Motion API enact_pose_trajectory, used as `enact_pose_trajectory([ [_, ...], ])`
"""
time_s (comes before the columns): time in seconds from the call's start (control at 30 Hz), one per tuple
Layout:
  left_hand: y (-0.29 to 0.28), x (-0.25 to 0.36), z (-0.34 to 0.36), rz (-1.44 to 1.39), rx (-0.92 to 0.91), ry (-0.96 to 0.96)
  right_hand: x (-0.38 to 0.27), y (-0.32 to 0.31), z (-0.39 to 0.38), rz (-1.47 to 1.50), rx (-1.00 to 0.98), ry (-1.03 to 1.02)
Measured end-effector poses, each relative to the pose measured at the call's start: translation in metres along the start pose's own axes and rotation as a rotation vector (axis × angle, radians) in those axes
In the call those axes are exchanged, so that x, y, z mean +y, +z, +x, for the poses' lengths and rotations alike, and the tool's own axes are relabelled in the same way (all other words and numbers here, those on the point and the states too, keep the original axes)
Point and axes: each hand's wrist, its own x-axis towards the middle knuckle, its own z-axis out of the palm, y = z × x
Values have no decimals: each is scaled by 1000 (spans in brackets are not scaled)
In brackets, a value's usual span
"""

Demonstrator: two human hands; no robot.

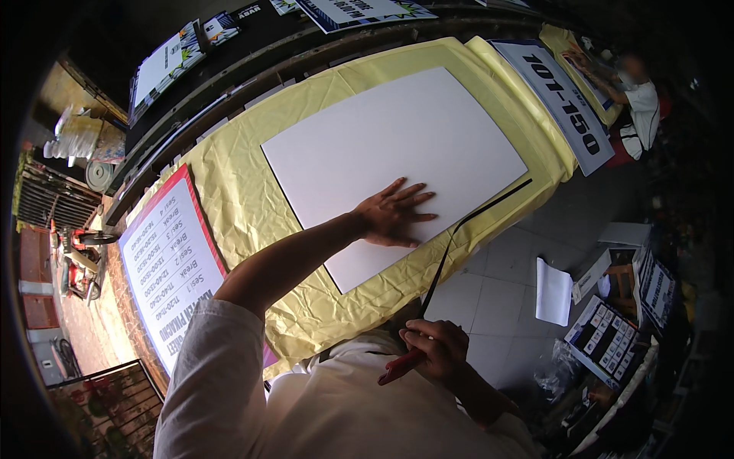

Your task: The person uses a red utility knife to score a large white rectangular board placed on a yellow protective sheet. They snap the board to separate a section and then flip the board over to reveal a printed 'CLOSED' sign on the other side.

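A large blank white board (397,145) lies on a table covered in crinkled yellow sheeting (237,168). My left hand (394,214) rests flat on it near its lower edge, fingers spread. Close to my body, my right hand (437,348) is closed round a red-handled tool (401,367); its working end cannot be made out. A thin black strip (439,269) runs from beside that hand up onto the sheeting, bending along the board's right side. I cannot tell whether the right fingers also grip the strip.
Left of the board lies a printed schedule board (172,260) with a red edge. Another printed sign (554,103) stands at the table's far right end, with a person (642,103) beyond. A white sheet (553,292) and a photo-grid board (602,342) are at lower right.
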Motion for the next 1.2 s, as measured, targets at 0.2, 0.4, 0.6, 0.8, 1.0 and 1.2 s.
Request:
enact_pose_trajectory([
  [0.2,-2,4,1,-2,-34,-14,-25,-17,17,70,-3,-47],
  [0.4,4,1,4,-42,-38,-26,-47,-30,50,282,8,-4],
  [0.6,4,7,-9,135,362,158,-55,-46,98,531,102,172],
  [0.8,-108,125,-31,-1628,3,-221,-28,-97,143,572,444,265],
  [1.0,-148,156,-118,-1602,121,-71,20,-151,199,510,734,272],
  [1.2,-191,164,-204,-1256,220,-492,56,-194,239,584,789,298],
])
